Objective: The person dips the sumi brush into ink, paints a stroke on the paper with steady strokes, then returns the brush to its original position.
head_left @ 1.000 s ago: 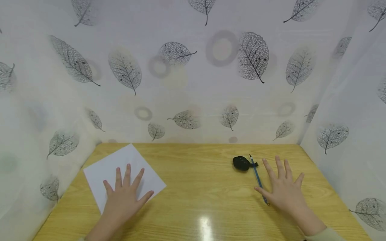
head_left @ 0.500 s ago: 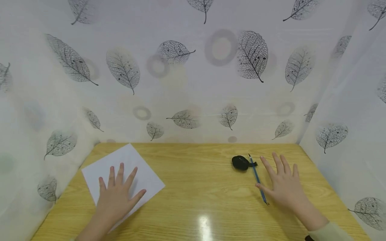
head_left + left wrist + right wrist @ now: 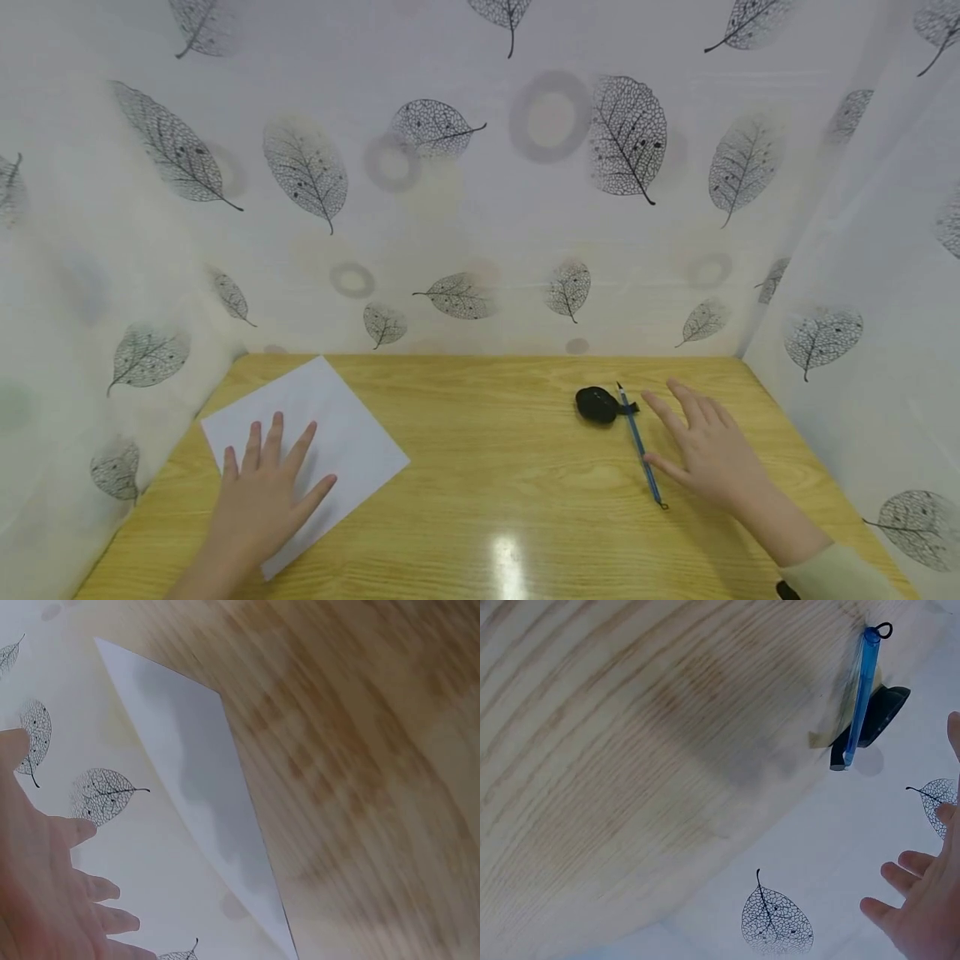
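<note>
Fingers spread, my left hand [image 3: 255,504] hovers over the near-left part of a square white sheet of paper [image 3: 348,458] on the table. The left wrist view shows that hand [image 3: 37,885] raised above the tabletop, with a grey shadow on the paper [image 3: 199,765]. My right hand [image 3: 712,458] is in the air just right of a blue-handled brush [image 3: 639,442], its thumb overlapping the handle in the head view. It holds nothing. The dark-tipped brush lies across the short tail of a rounded black dish-like piece [image 3: 596,405]; both the brush [image 3: 864,690] and the black piece [image 3: 885,712] show in the right wrist view.
The yellow wood-grain table [image 3: 480,467] ends at the back against a white curtain [image 3: 480,217] printed with leaves and rings. Similar curtain sheets close in the left and right sides. A bright light reflection lies at the table's near middle.
My left hand has drifted left and slightly toward me over the paper. My right hand has turned, its fingers closer together and leaning left toward the brush. The paper, brush and black piece stay put.
</note>
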{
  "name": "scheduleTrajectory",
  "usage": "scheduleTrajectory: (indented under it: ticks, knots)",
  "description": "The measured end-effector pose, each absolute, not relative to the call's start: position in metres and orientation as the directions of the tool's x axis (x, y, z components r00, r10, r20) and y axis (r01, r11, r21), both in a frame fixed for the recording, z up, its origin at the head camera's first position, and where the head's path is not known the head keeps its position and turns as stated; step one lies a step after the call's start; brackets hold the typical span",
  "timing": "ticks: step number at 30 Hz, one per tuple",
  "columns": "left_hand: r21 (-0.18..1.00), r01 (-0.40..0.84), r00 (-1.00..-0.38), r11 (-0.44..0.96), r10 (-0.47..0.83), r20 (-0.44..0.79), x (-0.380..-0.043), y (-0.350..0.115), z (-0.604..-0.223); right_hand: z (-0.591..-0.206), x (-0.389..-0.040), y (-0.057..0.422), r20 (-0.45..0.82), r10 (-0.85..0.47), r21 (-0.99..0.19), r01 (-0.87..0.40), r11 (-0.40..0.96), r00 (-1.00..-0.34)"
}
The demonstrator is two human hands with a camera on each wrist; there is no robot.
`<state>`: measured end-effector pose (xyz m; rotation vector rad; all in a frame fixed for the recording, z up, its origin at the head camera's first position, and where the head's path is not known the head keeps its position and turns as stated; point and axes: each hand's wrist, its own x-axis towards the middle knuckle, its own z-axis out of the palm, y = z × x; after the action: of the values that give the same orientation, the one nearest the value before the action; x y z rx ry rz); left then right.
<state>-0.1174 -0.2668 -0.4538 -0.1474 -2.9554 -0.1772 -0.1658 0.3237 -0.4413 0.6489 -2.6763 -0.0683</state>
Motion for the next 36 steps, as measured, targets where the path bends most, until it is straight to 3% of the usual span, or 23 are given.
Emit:
scheduleTrajectory:
  ticks: [19, 36]
  knots:
    - [0.098, 0.069, -0.994, 0.993, 0.06, 0.092, -0.112, -0.285, -0.459, -0.448, -0.182, 0.333, 0.34, -0.702, 0.283, -0.644, 0.711, -0.625]
    - [0.087, 0.057, -0.997, 0.995, 0.053, 0.05, -0.111, -0.298, -0.467, -0.463, -0.19, 0.335, 0.38, -0.796, 0.366, -0.714, 0.597, -0.471]
